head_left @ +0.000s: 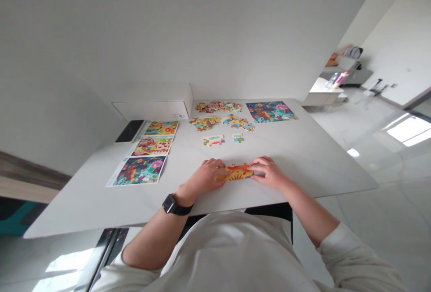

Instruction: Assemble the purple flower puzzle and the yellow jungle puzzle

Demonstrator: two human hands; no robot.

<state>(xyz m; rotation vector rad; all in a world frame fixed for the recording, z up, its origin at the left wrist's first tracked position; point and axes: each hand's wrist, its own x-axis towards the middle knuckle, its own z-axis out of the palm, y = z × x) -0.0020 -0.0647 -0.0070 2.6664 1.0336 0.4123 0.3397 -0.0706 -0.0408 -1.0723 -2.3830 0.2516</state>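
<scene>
On the white table close to my body lies a short strip of joined jigsaw pieces (235, 174), yellow and orange with a grey part at its right end. My left hand (208, 177), with a black watch on its wrist, has its fingers closed over the left end of the strip. At the other end, my right hand (271, 174) grips the strip between thumb and fingers. Beyond them lie a small joined section (213, 140) and a single teal-and-green jigsaw piece (238, 138).
Jigsaw pieces form a reddish pile (218, 106) and two yellowish piles (204, 123), (237, 122) farther back. A finished-looking dark picture (271, 111) lies at back right. Picture sheets (140, 170), a phone (129, 130) and a white box (151, 108) are at left; a wall stands behind.
</scene>
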